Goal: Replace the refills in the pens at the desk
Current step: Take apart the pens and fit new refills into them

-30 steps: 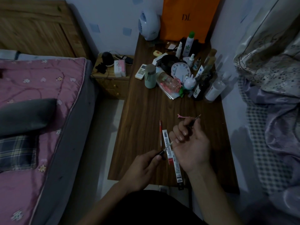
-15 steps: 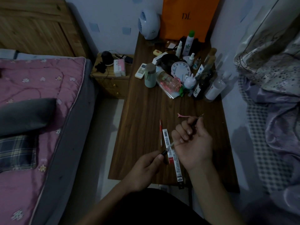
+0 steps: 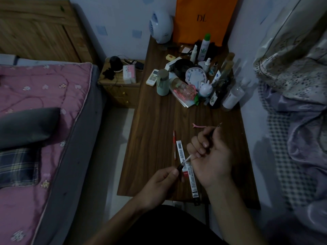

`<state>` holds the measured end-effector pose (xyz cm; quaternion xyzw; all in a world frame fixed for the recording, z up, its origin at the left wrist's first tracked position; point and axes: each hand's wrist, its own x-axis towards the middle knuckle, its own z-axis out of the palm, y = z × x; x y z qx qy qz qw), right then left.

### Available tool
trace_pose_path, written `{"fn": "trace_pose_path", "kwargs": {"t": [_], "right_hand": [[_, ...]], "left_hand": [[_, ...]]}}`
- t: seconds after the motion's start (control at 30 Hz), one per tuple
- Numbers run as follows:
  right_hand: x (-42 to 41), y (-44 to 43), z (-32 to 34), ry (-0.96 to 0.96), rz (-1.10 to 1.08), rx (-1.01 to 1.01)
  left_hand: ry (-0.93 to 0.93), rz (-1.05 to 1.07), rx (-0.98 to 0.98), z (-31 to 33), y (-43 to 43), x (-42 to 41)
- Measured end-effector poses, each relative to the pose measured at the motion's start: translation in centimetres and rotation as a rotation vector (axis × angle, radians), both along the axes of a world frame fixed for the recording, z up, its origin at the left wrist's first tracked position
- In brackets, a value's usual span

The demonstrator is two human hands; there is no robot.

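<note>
Left hand [image 3: 159,184] pinches dark pen end [image 3: 180,167]; right hand [image 3: 210,156] fisted around barrel [image 3: 216,127], clear refill [image 3: 187,159] bridging between, above desk [image 3: 154,138]. Refill light, thin, bendy; grip near ends, pull straight. Red pen [image 3: 174,145] lies beside.

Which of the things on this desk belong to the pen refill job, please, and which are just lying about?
For the job:
- pen, held by both hands
- red pen on the desk
- refill packets

Just lying about:
- pink hair clip
- clock
- remote
- bottles
- orange bag
</note>
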<state>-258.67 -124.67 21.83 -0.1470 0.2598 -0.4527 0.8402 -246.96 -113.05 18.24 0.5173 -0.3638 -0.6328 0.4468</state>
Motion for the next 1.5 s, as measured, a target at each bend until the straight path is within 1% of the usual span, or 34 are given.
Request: {"fn": "trace_pose_path", "kwargs": {"t": [0.1,0.23,0.3,0.4,0.43,0.47,0.5,0.63,0.8,0.93,1.2,1.37,1.5], "right_hand": [[0.2,0.0,0.2,0.080,0.031,-0.011],[0.6,0.8,-0.4,0.188,0.094,-0.050],[0.7,1.3,-1.0,0.344,0.131,-0.149],[0.8,1.7,-2.0,0.738,0.172,-0.373],[0.8,1.6,-2.2,0.840,0.198,-0.431],[0.7,1.5,-2.5,0.904,0.233,-0.463],[0.6,1.4,-2.8,0.929,0.273,-0.467],[0.2,1.3,-3.6,0.925,0.394,-0.457],[0.3,1.6,-4.5,0.917,0.469,-0.408],[0.2,1.7,-4.7,0.862,0.461,-0.387],[0.2,1.8,-5.5,0.886,0.430,-0.373],[0.0,2.1,-6.4,0.883,0.487,-0.385],[-0.3,2.3,-6.8,0.857,0.524,-0.353]], "left_hand": [[-0.054,0.013,-0.027,-0.1,0.0,0.0],[-0.049,0.053,-0.002,-0.5,-0.1,0.2],[-0.069,0.074,0.011,-0.8,-0.1,0.6],[-0.121,0.094,0.015,-1.1,-0.1,1.6],[-0.136,0.090,0.019,-1.1,-0.1,1.9],[-0.161,0.081,0.021,-1.0,-0.1,2.2],[-0.195,0.075,0.022,-1.1,-0.1,2.4],[-0.290,0.065,0.037,-1.3,0.0,2.7],[-0.289,0.067,0.043,-1.5,0.2,2.8],[-0.283,0.064,0.045,-1.7,0.2,2.8],[-0.275,0.040,0.071,-2.2,0.3,2.9],[-0.271,0.029,0.083,-2.9,0.5,3.0],[-0.283,0.025,0.070,-3.3,0.5,3.1]]}}
